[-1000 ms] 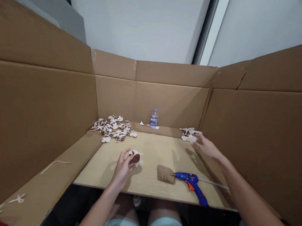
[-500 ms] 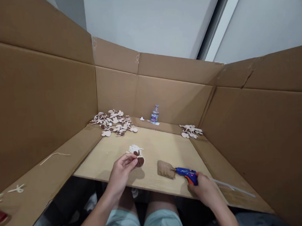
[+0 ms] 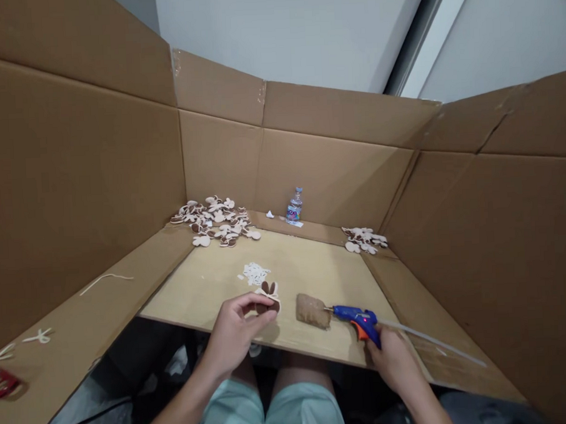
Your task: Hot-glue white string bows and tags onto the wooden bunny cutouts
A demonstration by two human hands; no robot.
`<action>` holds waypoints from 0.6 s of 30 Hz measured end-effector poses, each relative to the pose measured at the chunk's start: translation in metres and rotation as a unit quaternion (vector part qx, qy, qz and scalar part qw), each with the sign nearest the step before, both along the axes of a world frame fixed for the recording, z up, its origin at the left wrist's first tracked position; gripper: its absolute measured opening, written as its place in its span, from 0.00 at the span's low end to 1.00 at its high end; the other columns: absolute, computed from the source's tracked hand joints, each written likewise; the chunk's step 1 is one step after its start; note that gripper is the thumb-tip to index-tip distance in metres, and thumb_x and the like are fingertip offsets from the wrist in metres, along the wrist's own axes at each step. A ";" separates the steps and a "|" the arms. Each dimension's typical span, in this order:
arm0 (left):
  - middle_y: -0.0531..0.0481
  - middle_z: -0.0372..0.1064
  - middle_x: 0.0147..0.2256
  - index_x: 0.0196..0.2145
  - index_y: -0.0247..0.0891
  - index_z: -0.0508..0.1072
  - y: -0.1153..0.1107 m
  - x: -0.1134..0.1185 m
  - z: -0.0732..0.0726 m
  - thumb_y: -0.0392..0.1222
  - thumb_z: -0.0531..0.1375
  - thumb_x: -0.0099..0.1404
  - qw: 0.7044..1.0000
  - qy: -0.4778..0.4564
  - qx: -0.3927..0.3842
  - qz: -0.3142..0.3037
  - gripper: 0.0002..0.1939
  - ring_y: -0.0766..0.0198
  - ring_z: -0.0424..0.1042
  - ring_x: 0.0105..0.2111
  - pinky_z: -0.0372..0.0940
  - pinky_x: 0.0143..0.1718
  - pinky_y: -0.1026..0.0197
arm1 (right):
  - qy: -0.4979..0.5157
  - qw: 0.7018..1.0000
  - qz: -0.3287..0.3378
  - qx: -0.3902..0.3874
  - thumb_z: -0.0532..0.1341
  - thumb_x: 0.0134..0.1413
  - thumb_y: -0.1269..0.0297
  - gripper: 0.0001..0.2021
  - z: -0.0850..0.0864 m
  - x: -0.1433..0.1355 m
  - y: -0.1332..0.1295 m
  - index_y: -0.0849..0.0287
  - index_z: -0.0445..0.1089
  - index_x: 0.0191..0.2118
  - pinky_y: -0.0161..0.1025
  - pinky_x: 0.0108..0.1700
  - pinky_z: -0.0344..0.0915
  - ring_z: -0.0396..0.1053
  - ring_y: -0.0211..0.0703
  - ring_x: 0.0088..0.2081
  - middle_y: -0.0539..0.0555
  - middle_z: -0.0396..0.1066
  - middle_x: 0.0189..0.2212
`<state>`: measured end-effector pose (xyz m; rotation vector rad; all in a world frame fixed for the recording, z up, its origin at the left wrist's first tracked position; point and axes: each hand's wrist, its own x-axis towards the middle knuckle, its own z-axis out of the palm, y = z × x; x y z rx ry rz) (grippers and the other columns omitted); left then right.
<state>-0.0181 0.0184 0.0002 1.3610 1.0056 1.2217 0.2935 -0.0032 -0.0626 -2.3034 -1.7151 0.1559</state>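
Right hand has left the far-right pile of flat cream-and-brown cutouts and grips the blue, orange-triggered glue gun, near right. Left hand, well apart, pinches a brown-and-cream rabbit-shaped piece at near centre. Both hands are now occupied.

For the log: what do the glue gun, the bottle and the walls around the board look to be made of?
Glue gun: probably hard plastic, given its smooth, evenly coloured blue body.
Bottle: likely clear plastic, glossy and see-through, though glass is possible.
Walls: matt brown cardboard, judging by the straight fold creases.
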 end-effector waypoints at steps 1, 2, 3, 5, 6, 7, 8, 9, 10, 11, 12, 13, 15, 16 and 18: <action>0.46 0.78 0.35 0.32 0.38 0.79 0.000 0.001 -0.002 0.40 0.68 0.52 1.000 -0.001 -0.007 0.000 0.08 0.57 0.74 0.39 0.67 0.41 0.61 | 0.001 1.000 0.000 0.015 0.51 0.51 0.69 0.07 0.002 -0.001 -0.001 0.58 0.65 0.32 0.40 0.41 0.65 0.73 0.52 0.39 0.62 0.74 0.35; 0.46 0.78 0.35 0.32 0.38 0.79 0.001 0.002 -0.003 0.40 0.68 0.51 1.000 -0.003 -0.015 0.000 0.09 0.56 0.75 0.38 0.67 0.40 0.61 | 0.006 0.999 -0.002 0.032 0.50 0.52 0.68 0.07 0.004 -0.002 -0.002 0.58 0.64 0.34 0.40 0.42 0.65 0.73 0.52 0.40 0.63 0.74 0.36; 0.45 0.78 0.35 0.32 0.38 0.80 0.001 0.002 -0.005 0.40 0.69 0.50 1.000 -0.004 -0.023 0.001 0.10 0.56 0.75 0.38 0.68 0.40 0.61 | 0.016 0.998 -0.006 0.052 0.49 0.53 0.66 0.08 0.007 -0.004 -0.004 0.58 0.62 0.35 0.41 0.41 0.66 0.73 0.53 0.40 0.64 0.73 0.36; 0.44 0.79 0.35 0.33 0.37 0.80 0.001 0.003 -0.006 0.40 0.70 0.49 0.999 -0.003 -0.034 0.002 0.12 0.55 0.75 0.37 0.69 0.39 0.60 | 0.053 0.994 -0.011 0.096 0.47 0.54 0.62 0.08 0.013 -0.008 -0.009 0.57 0.59 0.36 0.43 0.38 0.67 0.73 0.54 0.37 0.63 0.73 0.35; 0.44 0.79 0.35 0.34 0.37 0.81 0.001 0.003 -0.006 0.40 0.70 0.48 0.999 -0.001 -0.037 0.003 0.12 0.55 0.76 0.37 0.69 0.38 0.60 | 0.077 0.990 -0.007 0.118 0.47 0.54 0.60 0.08 0.017 -0.010 -0.011 0.56 0.57 0.37 0.43 0.36 0.67 0.73 0.54 0.35 0.62 0.73 0.33; 0.44 0.79 0.35 0.34 0.37 0.81 0.000 0.003 -0.006 0.40 0.70 0.48 0.999 0.003 -0.040 0.004 0.12 0.55 0.76 0.37 0.69 0.38 0.60 | 0.099 0.985 0.000 0.139 0.46 0.55 0.58 0.09 0.020 -0.014 -0.014 0.55 0.56 0.37 0.43 0.34 0.67 0.73 0.53 0.33 0.61 0.73 0.33; 0.44 0.79 0.35 0.34 0.37 0.81 0.000 0.004 -0.005 0.40 0.70 0.48 0.999 0.007 -0.041 0.004 0.12 0.55 0.76 0.37 0.69 0.38 0.60 | 0.117 0.980 0.012 0.159 0.46 0.55 0.56 0.09 0.024 -0.017 -0.017 0.55 0.56 0.37 0.43 0.33 0.68 0.73 0.52 0.32 0.61 0.72 0.33; 0.44 0.79 0.35 0.34 0.37 0.81 0.000 0.004 -0.005 0.39 0.70 0.48 0.999 0.010 -0.041 0.004 0.12 0.55 0.76 0.37 0.70 0.38 0.60 | 0.131 0.975 0.026 0.177 0.46 0.56 0.55 0.10 0.028 -0.021 -0.020 0.55 0.55 0.38 0.42 0.34 0.68 0.73 0.51 0.33 0.61 0.72 0.34; 0.45 0.79 0.36 0.34 0.38 0.81 -0.001 0.004 -0.005 0.39 0.70 0.48 0.999 0.010 -0.042 0.004 0.12 0.55 0.76 0.37 0.70 0.38 0.61 | 0.142 0.970 0.039 0.191 0.46 0.56 0.54 0.12 0.031 -0.026 -0.023 0.55 0.56 0.39 0.42 0.35 0.68 0.73 0.51 0.34 0.61 0.72 0.36; 0.45 0.80 0.36 0.34 0.38 0.81 -0.001 0.004 -0.005 0.38 0.70 0.48 0.999 0.009 -0.043 0.003 0.12 0.56 0.77 0.38 0.70 0.39 0.61 | 0.149 0.967 0.051 0.200 0.46 0.57 0.53 0.13 0.034 -0.032 -0.027 0.56 0.56 0.41 0.42 0.36 0.68 0.73 0.51 0.36 0.62 0.72 0.38; 0.46 0.80 0.36 0.34 0.39 0.81 -0.002 0.005 -0.005 0.37 0.70 0.48 0.999 0.004 -0.044 0.002 0.12 0.56 0.77 0.38 0.70 0.40 0.61 | 0.155 0.965 0.061 0.203 0.46 0.58 0.53 0.15 0.036 -0.037 -0.030 0.57 0.57 0.44 0.43 0.38 0.69 0.73 0.51 0.39 0.62 0.72 0.40; 0.46 0.80 0.37 0.34 0.39 0.81 -0.003 0.005 -0.005 0.37 0.70 0.48 0.999 -0.001 -0.045 -0.001 0.12 0.56 0.77 0.38 0.71 0.41 0.61 | 0.161 0.964 0.070 0.200 0.47 0.59 0.52 0.17 0.038 -0.044 -0.033 0.58 0.57 0.47 0.43 0.40 0.69 0.73 0.51 0.41 0.63 0.72 0.42; 0.47 0.80 0.37 0.34 0.39 0.81 -0.004 0.006 -0.006 0.36 0.70 0.47 0.999 -0.010 -0.047 -0.004 0.13 0.56 0.77 0.39 0.71 0.42 0.61 | 0.172 0.965 0.087 0.178 0.49 0.59 0.50 0.22 0.041 -0.056 -0.040 0.60 0.57 0.53 0.43 0.40 0.69 0.73 0.51 0.40 0.61 0.73 0.42; 0.47 0.80 0.37 0.34 0.39 0.81 -0.005 0.006 -0.006 0.36 0.70 0.47 0.999 -0.012 -0.050 -0.005 0.13 0.56 0.77 0.39 0.71 0.42 0.60 | 0.177 0.966 0.096 0.165 0.52 0.58 0.49 0.25 0.042 -0.062 -0.042 0.60 0.57 0.54 0.42 0.38 0.70 0.74 0.50 0.38 0.60 0.74 0.40; 0.47 0.80 0.36 0.34 0.39 0.81 -0.007 0.006 -0.005 0.36 0.71 0.46 0.998 -0.015 -0.054 -0.006 0.13 0.56 0.78 0.38 0.72 0.42 0.60 | 0.183 0.964 0.114 0.155 0.55 0.56 0.48 0.27 0.042 -0.072 -0.046 0.61 0.58 0.55 0.41 0.36 0.70 0.74 0.49 0.35 0.59 0.75 0.37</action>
